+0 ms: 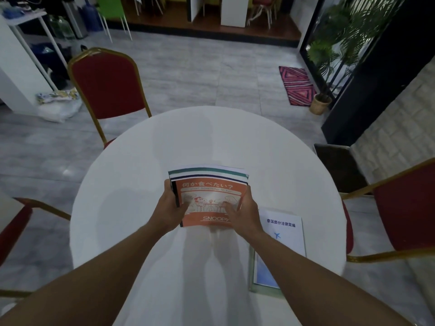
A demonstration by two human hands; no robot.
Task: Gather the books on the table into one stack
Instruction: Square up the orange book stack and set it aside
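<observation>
An orange Snoopy book (207,191) lies on top of a small stack of books (209,172) in the middle of the round white table (141,184). My left hand (168,208) grips the stack's left edge, thumb on the orange cover. My right hand (240,212) holds the right edge, thumb also on the cover. A white booklet with blue characters and a plane logo (284,234) lies on the table to the right, resting on a pale green-edged book (261,281) partly hidden under my right forearm.
Red chairs with gold frames stand around the table: one at the back left (106,90), one at the right (400,208), one at the left edge (14,227). A potted plant (320,103) and patterned mat (296,85) sit on the floor beyond.
</observation>
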